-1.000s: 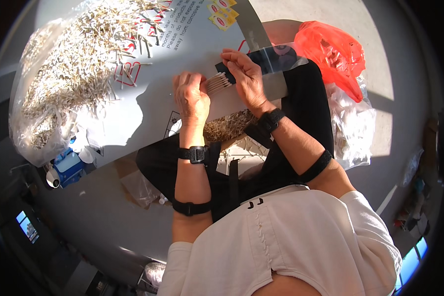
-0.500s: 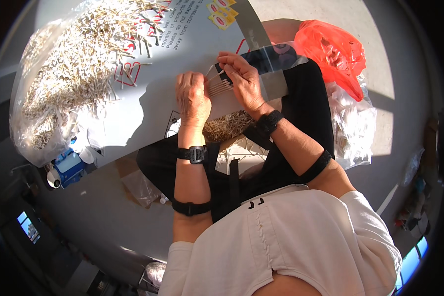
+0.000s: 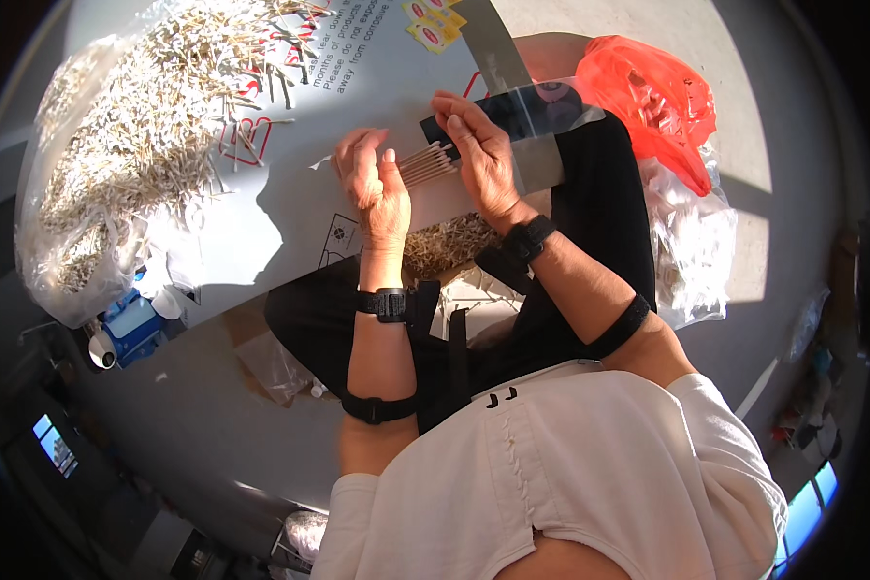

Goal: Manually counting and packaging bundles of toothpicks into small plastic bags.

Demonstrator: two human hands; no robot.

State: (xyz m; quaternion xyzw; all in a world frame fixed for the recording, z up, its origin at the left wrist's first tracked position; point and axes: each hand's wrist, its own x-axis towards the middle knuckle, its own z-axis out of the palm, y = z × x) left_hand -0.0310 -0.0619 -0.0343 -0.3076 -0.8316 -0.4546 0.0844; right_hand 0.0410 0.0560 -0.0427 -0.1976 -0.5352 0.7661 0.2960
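Note:
A small row of wooden-stick cotton swabs [image 3: 425,167] lies side by side on the table between my two hands. My left hand [image 3: 375,188] is just left of the row, thumb raised and fingers apart. A thin white sliver [image 3: 321,164] shows at its fingertips; whether the hand touches it I cannot tell. My right hand [image 3: 483,155] is at the row's right end, thumb and fingers drawn together. What they hold, if anything, is hidden. Beneath the right hand is a dark, glossy sheet [image 3: 527,114]. A big heap of swabs [image 3: 135,135] spills from a clear plastic bag [image 3: 43,251] at left.
Yellow-and-white packets [image 3: 435,27] lie at the table's far edge. A red plastic bag [image 3: 648,106] and a clear bag [image 3: 691,246] are at right. More swabs [image 3: 445,244] sit below the table edge, by my lap. A blue-and-white object [image 3: 135,327] is at lower left.
My left hand has drawn back leftward from the row and its fingers have spread. The slanted swab between the hands is gone from there. My right hand has barely moved.

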